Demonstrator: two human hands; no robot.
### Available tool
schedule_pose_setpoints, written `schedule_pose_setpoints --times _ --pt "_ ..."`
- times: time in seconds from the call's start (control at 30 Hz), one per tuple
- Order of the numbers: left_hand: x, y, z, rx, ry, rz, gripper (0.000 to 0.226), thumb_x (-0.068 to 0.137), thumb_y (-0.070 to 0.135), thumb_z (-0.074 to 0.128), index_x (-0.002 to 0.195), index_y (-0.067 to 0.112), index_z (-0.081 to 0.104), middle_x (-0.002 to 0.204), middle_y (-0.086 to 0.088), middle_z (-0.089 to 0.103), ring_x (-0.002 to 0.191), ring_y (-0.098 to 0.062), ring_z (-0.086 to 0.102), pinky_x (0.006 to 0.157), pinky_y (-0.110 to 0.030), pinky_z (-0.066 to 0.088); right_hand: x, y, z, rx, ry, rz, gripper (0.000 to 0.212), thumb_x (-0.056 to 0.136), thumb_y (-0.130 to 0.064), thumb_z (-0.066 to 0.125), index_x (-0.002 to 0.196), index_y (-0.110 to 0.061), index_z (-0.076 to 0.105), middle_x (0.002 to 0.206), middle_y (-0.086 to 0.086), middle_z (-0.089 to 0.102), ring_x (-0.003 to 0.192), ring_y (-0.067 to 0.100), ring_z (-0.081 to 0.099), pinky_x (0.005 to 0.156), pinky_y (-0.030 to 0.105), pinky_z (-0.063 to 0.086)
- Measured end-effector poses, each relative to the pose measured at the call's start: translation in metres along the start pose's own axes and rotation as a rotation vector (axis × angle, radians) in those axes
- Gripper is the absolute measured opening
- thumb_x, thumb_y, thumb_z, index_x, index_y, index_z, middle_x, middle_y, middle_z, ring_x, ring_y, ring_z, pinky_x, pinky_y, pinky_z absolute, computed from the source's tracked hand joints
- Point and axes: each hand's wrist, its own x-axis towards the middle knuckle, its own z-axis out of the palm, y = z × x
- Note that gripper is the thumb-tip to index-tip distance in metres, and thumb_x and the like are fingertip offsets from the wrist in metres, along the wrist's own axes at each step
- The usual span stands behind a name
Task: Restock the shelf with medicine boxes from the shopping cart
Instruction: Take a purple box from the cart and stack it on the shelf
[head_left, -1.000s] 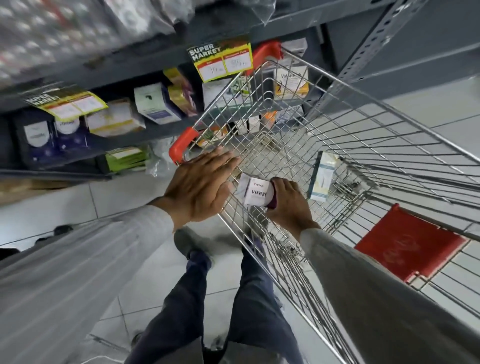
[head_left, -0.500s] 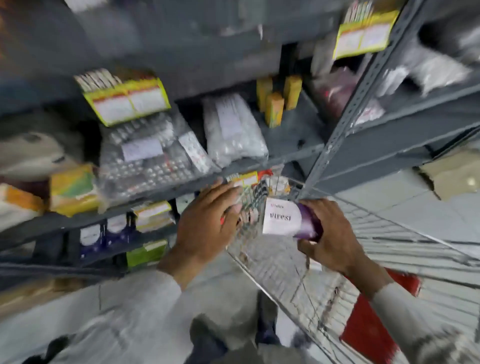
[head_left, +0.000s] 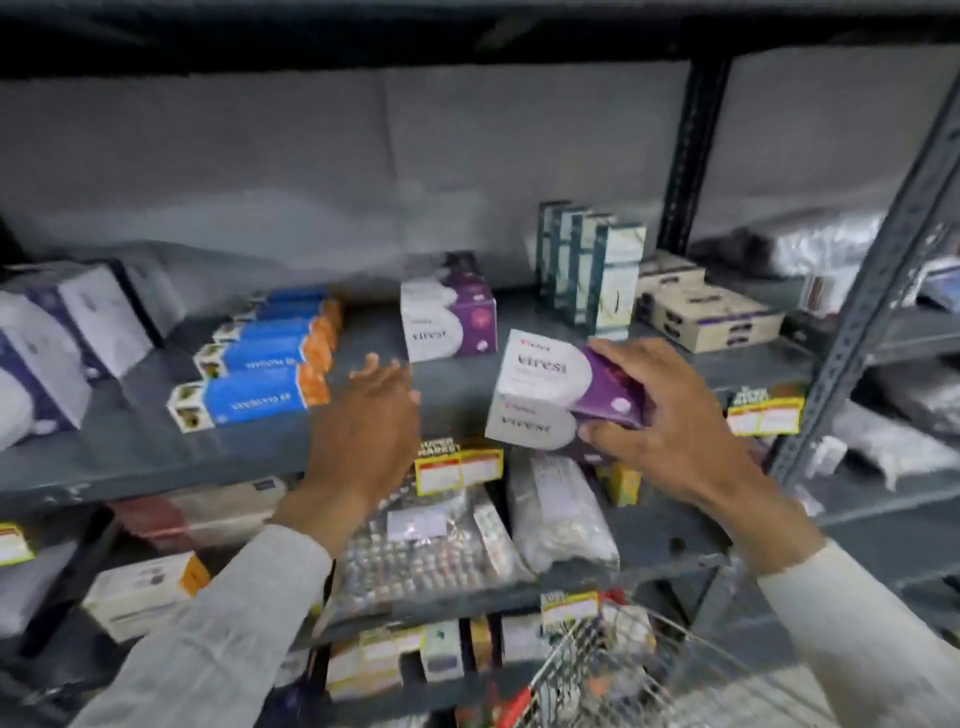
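Since a second ago my view has swung up from the cart to the shelf, and the two boxes (head_left: 558, 395) have come up with my right hand (head_left: 670, 421). They are white and purple, stacked one on the other, and I can read "viresi" on each white face. My right hand is wrapped around their purple end, thumb below and fingers over the top, holding them just above the front edge of the shelf (head_left: 156, 462), right of its middle. I cannot tell whether they touch the board.

My left hand (head_left: 371, 415) hangs open and empty over the front edge near the middle, fingers spread toward the back, blurred at the tips.

Behind the gap between my hands, a matching stack (head_left: 449, 317) of white and purple boxes sits in the middle of the shelf. To its left, a row of blue boxes (head_left: 260, 358) with orange ends runs from the front edge toward the back. Tall teal boxes (head_left: 592, 270) stand upright toward the back right, with flat cream boxes (head_left: 711, 312) just beside them at the right end.

A yellow price tag (head_left: 460, 465) hangs on the front edge below my hands. Blister packs (head_left: 415, 545) in clear bags fill the level below. The cart (head_left: 623, 670) shows its wire corner at the bottom of the view.
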Motion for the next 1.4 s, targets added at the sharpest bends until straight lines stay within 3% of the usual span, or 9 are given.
schedule_pose_setpoints --times 0.13,0.3,0.53,0.63,0.73,1.0,1.1,1.23,1.4 --pt "0.002 -0.012 0.014 0.113 -0.076 -0.018 0.067 0.098 0.042 0.02 0.14 0.004 0.056 0.146 -0.018 0.057 0.14 -0.033 0.05 0.118 -0.047 0.034 0.079 -0.019 0.021 0.003 -0.122 0.046 0.084 0.072 -0.034 0.088 0.147 -0.025 0.052 0.117 -0.002 0.049 0.109 0.013 0.051 0.084 0.011 0.036" --pt "0.002 -0.015 0.017 0.13 -0.099 -0.026 0.075 0.096 0.046 0.01 0.147 0.006 0.049 0.155 -0.015 0.049 0.145 -0.028 0.043 0.124 -0.043 0.027 0.127 -0.02 0.045 0.071 -0.276 0.067 0.076 0.075 -0.027 0.086 0.145 -0.03 0.055 0.121 -0.004 0.05 0.117 0.019 0.053 0.103 0.033 0.044" --pt "0.002 -0.013 0.016 0.138 -0.097 -0.022 0.073 0.097 0.041 0.009 0.148 0.006 0.047 0.157 -0.014 0.047 0.147 -0.026 0.041 0.124 -0.042 0.027 0.124 -0.002 0.064 0.218 -0.318 0.073 0.067 0.086 -0.013 0.077 0.147 -0.028 0.053 0.13 -0.007 0.045 0.124 0.016 0.051 0.103 0.036 0.053" --pt "0.002 -0.014 0.017 0.132 -0.092 -0.018 0.073 0.098 0.041 0.007 0.149 0.006 0.047 0.157 -0.014 0.047 0.147 -0.025 0.041 0.124 -0.042 0.028 0.112 0.002 0.068 0.205 -0.283 0.002 0.068 0.09 -0.015 0.074 0.151 -0.027 0.046 0.141 -0.006 0.041 0.132 0.015 0.046 0.096 0.018 0.053" --pt "0.001 -0.014 0.016 0.101 -0.077 -0.005 0.072 0.099 0.042 0.009 0.148 0.006 0.047 0.155 -0.015 0.049 0.146 -0.026 0.043 0.124 -0.041 0.028 0.095 0.003 0.065 0.153 -0.136 -0.063 0.074 0.091 -0.027 0.074 0.155 -0.031 0.037 0.15 -0.005 0.037 0.138 0.009 0.038 0.109 0.026 0.044" --pt "-0.066 0.012 0.034 -0.396 0.582 0.054 0.043 0.094 -0.001 0.049 0.135 -0.004 0.059 0.139 -0.019 0.062 0.135 -0.032 0.056 0.115 -0.042 0.042 -0.04 0.047 0.054 0.186 0.232 -0.051 0.047 0.087 0.004 0.07 0.131 -0.011 0.065 0.122 0.005 0.064 0.103 0.013 0.067 0.085 0.018 0.055" --pt "-0.126 0.051 0.087 -0.444 0.352 0.171 0.042 0.09 0.0 0.056 0.131 -0.003 0.063 0.136 -0.015 0.063 0.133 -0.025 0.056 0.115 -0.036 0.04 -0.106 0.1 0.065 0.113 0.126 0.096 0.041 0.089 0.001 0.07 0.127 -0.013 0.068 0.115 0.001 0.066 0.096 0.015 0.068 0.081 0.024 0.056" --pt "-0.211 0.103 0.191 -0.454 -0.292 0.227 0.04 0.095 0.022 0.061 0.134 0.015 0.065 0.133 -0.005 0.069 0.124 -0.021 0.062 0.11 -0.032 0.045 -0.199 0.18 0.094 0.103 -0.068 0.489 0.04 0.09 0.002 0.069 0.126 -0.013 0.067 0.111 0.002 0.066 0.091 0.005 0.063 0.075 0.012 0.054" --pt "-0.285 0.139 0.292 -0.383 -0.797 0.213 0.041 0.095 0.029 0.057 0.132 0.014 0.065 0.132 -0.006 0.07 0.126 -0.025 0.063 0.108 -0.032 0.043 -0.323 0.286 0.142 0.037 -0.431 1.032 0.045 0.079 -0.017 0.082 0.122 -0.018 0.068 0.115 0.007 0.068 0.099 0.024 0.065 0.098 0.047 0.053"
